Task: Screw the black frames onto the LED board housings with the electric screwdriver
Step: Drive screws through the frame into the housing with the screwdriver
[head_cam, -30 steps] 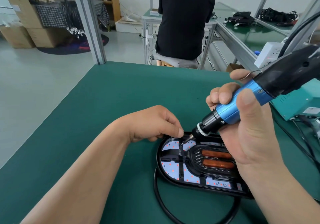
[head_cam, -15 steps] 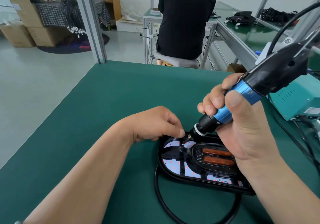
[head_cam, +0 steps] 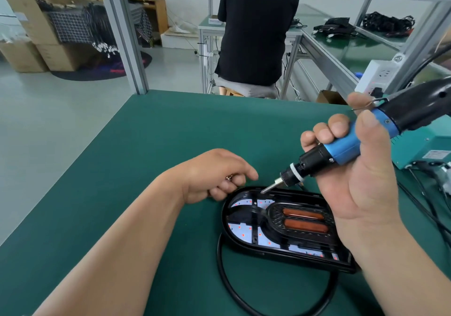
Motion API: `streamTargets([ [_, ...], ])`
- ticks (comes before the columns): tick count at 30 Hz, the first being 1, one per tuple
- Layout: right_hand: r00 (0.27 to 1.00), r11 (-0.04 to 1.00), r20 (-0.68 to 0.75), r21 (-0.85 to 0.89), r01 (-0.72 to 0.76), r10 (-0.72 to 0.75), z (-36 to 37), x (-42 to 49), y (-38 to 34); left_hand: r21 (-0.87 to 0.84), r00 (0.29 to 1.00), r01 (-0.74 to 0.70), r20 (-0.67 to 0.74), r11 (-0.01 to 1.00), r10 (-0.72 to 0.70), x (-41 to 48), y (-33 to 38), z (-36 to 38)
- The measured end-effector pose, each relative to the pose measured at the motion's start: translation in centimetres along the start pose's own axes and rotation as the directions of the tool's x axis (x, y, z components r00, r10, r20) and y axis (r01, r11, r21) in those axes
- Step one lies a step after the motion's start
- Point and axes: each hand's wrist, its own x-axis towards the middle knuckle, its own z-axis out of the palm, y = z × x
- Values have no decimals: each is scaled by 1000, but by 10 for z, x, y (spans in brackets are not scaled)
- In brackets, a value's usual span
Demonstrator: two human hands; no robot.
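A black oval LED board housing (head_cam: pixel 280 251) lies on the green bench. Inside it a white LED board (head_cam: pixel 244 230) with red dots sits under a black frame (head_cam: pixel 256 214) that has two orange bars (head_cam: pixel 302 219). My right hand (head_cam: pixel 363 181) grips the blue and black electric screwdriver (head_cam: pixel 341 149). Its bit tip (head_cam: pixel 264 190) rests at the housing's far rim. My left hand (head_cam: pixel 217 176) sits just left of the bit, fingers curled with the index finger out. A small shiny screw (head_cam: pixel 229 176) shows between its fingers.
A black cable (head_cam: pixel 223 269) loops around the housing's near side. A teal power unit (head_cam: pixel 422 149) with cords stands at the right. A person in a black shirt (head_cam: pixel 256 35) sits behind the bench. An aluminium post (head_cam: pixel 122 35) rises at the far left corner.
The screwdriver has lifted and tilted flatter, so its bit now shows above the housing's rim. My left hand's fingertips have drawn back left, away from the bit.
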Motion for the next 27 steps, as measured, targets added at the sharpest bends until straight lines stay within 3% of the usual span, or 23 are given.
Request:
streamTargets([
  [3,996,1000,-86,18,4,-3,-4,2,1,-245,998,-12,-61,969,-3,3,2,1],
  [6,991,1000,-131,26,17,-13,-8,3,2,-376,997,-61,-60,924,42,2,2,-1],
  [12,984,998,-176,40,38,-30,-8,3,1,-373,991,-93,52,923,121,0,1,1],
  [19,971,997,-235,48,59,-46,-6,4,-4,-554,985,-107,55,825,165,-2,3,0],
  [27,968,997,-249,58,49,-33,-6,4,-3,-546,973,-105,115,831,199,-3,3,2],
])
